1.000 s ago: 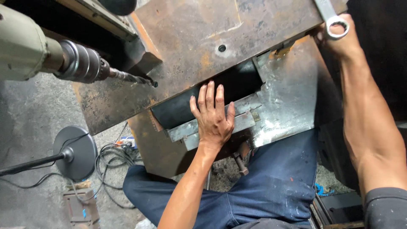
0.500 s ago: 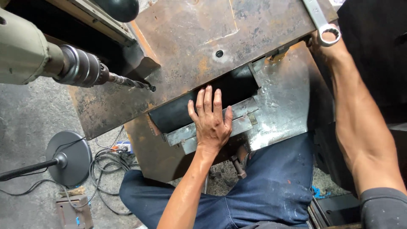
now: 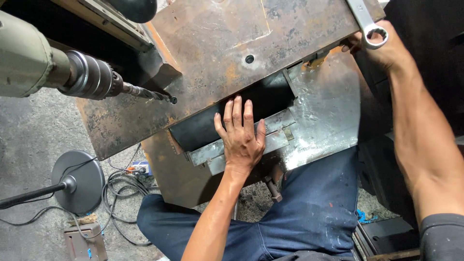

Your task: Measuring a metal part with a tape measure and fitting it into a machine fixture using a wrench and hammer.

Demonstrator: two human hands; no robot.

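A rusty steel plate (image 3: 208,53) lies under the drill, with a small round hole (image 3: 249,59) near its middle. My left hand (image 3: 240,137) is spread flat against the black block (image 3: 270,99) and the grey metal bars (image 3: 203,157) under the plate's near edge, holding nothing. My right hand (image 3: 382,46) is at the plate's right corner, closed around a silver ring spanner (image 3: 367,24) whose ring end sticks out over the hand. The drill chuck and twist bit (image 3: 145,92) point at the plate's left edge.
The green drill body (image 3: 24,63) fills the upper left. On the concrete floor stand a round stand base with a pole (image 3: 77,181), tangled black cables (image 3: 121,193) and a small box (image 3: 84,241). A loose bolt (image 3: 274,191) lies by my blue trousers (image 3: 299,217).
The view has shifted a little. My left hand stays flat on the block and bars. My right hand with the spanner remains at the plate's right corner.
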